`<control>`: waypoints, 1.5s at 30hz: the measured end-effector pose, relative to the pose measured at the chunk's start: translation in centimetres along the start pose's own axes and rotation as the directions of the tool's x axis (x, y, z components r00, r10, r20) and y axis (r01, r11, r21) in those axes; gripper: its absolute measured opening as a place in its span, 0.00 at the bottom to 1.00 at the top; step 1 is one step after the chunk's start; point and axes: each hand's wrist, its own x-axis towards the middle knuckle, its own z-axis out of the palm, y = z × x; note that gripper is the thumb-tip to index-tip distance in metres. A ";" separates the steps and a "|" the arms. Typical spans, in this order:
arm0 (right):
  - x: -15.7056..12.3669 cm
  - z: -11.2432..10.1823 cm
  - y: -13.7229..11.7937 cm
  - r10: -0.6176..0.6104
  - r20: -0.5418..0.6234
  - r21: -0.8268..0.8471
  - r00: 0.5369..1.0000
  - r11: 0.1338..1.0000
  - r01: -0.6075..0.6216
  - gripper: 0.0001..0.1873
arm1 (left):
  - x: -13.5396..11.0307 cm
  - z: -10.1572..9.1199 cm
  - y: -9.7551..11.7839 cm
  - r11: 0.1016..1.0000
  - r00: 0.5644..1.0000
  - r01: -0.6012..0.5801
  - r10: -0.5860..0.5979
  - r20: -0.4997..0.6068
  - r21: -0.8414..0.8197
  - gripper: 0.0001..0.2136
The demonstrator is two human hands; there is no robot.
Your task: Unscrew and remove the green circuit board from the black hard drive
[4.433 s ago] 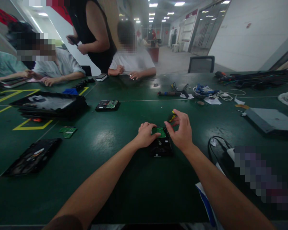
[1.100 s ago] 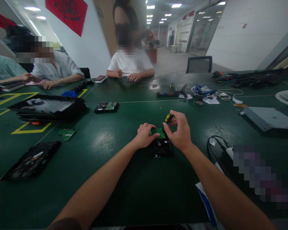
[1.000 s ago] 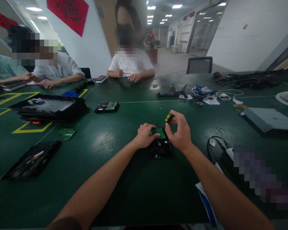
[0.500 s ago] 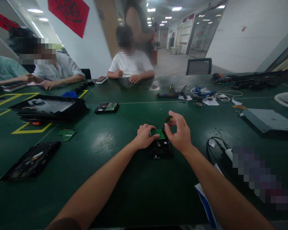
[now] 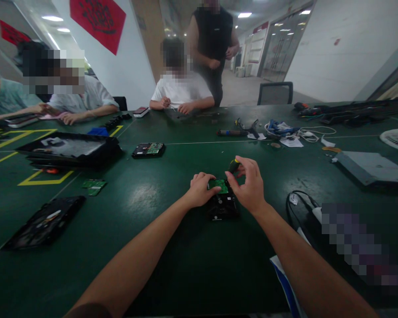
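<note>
I had the right-hand fingers (image 5: 251, 170) pinched around a stubby black-and-yellow screwdriver (image 5: 234, 166), its handle tilted over the far right part of the work; I could not tell whether its tip met a screw. The left-hand fingers (image 5: 200, 179) clasped the left side of a black drive (image 5: 223, 210), the thumb lying across its green circuit board (image 5: 222, 184). The drive lay on the desk (image 5: 199, 269) between both hands, a dark, boxy casing with round silvery spots. I judged the work partway: the thin board was in place, so unfastening and lifting it probably remained.

Farther left, flat loose green boards (image 5: 94, 186) lay apart from any casing, suggesting some parts were already out, while a second drive (image 5: 148, 150) bore its board. Beyond sat angular black trays (image 5: 109, 148), stacked; well right, a smooth grey metal box (image 5: 374, 167). The green desk top had a dull sheen.
</note>
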 end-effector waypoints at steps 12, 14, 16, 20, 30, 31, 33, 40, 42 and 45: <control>0.0 0.0 0.0 0.003 0.016 -0.027 1.000 1.000 -0.002 0.33 | 0.0 0.1 0.0 1.000 1.000 0.005 -0.005 0.002 0.003 0.24; 0.0 0.0 0.0 0.002 0.030 -0.021 1.000 1.000 -0.001 0.34 | 0.0 0.0 0.0 1.000 1.000 0.005 -0.005 0.000 0.003 0.24; 0.0 0.0 -0.1 0.006 0.053 -0.006 0.999 1.000 -0.006 0.35 | 0.0 0.0 0.0 1.000 1.000 0.005 -0.005 -0.002 0.001 0.24; 0.0 0.0 0.0 0.023 0.044 0.007 0.999 1.000 -0.023 0.35 | 0.1 0.1 -0.2 1.000 1.000 -0.001 0.001 -0.002 0.001 0.24; -0.2 0.1 0.0 0.015 0.044 -0.001 0.999 1.000 -0.014 0.35 | 0.0 0.1 -0.1 1.000 1.000 -0.003 0.003 -0.004 -0.003 0.24; -0.2 0.1 0.0 0.015 0.043 -0.002 0.999 1.000 -0.014 0.35 | 0.0 0.1 -0.1 1.000 1.000 -0.005 0.005 -0.003 0.000 0.24; -0.1 0.0 0.1 0.013 0.037 -0.003 0.999 1.000 -0.013 0.35 | 0.0 0.1 -0.1 1.000 1.000 -0.006 0.006 -0.002 0.005 0.24; 0.1 -0.1 0.0 -0.018 0.036 -0.010 0.999 1.000 0.019 0.35 | 0.0 0.2 -0.2 1.000 1.000 0.005 -0.005 -0.007 0.004 0.24; 0.1 -0.1 -0.1 -0.022 0.037 -0.009 0.999 1.000 0.022 0.35 | 0.0 0.3 -0.2 1.000 1.000 0.007 -0.007 -0.006 0.003 0.24; 0.1 -0.1 -0.1 -0.005 0.020 -0.013 1.000 1.000 0.006 0.33 | 0.0 0.2 -0.2 1.000 1.000 0.010 -0.010 -0.003 0.004 0.24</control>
